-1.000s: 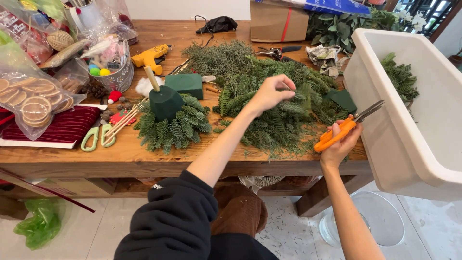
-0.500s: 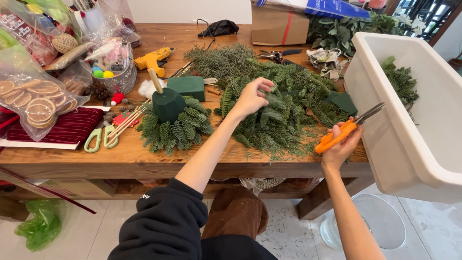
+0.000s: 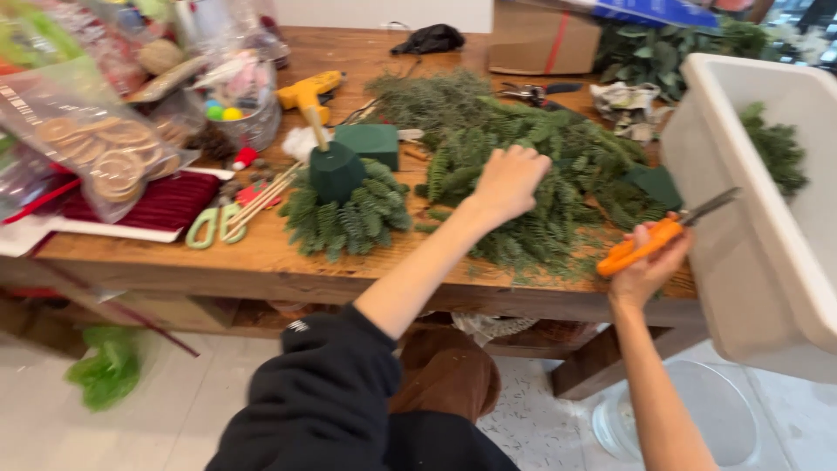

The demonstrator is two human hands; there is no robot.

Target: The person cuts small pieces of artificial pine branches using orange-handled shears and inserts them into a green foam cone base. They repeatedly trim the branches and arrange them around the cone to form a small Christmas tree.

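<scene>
My left hand (image 3: 508, 180) reaches into a heap of evergreen branches (image 3: 558, 166) on the wooden table (image 3: 261, 262), fingers curled around the greenery. My right hand (image 3: 649, 262) holds orange-handled scissors (image 3: 649, 240) at the table's near right edge, blades pointing toward a white plastic tub (image 3: 767, 209). Left of the heap stands a dark green foam cone (image 3: 336, 170) ringed with short fir sprigs (image 3: 344, 218), a stick poking from its top.
A green foam block (image 3: 370, 144), yellow glue gun (image 3: 305, 92), green-handled scissors (image 3: 209, 227), bag of dried orange slices (image 3: 96, 153), red velvet ribbon (image 3: 148, 201) and a cardboard box (image 3: 540, 35) crowd the table. A clear bucket (image 3: 689, 427) sits on the floor.
My left hand has slid left and nearer across the branch heap. The view has shifted slightly; the right hand with the scissors stays in place.
</scene>
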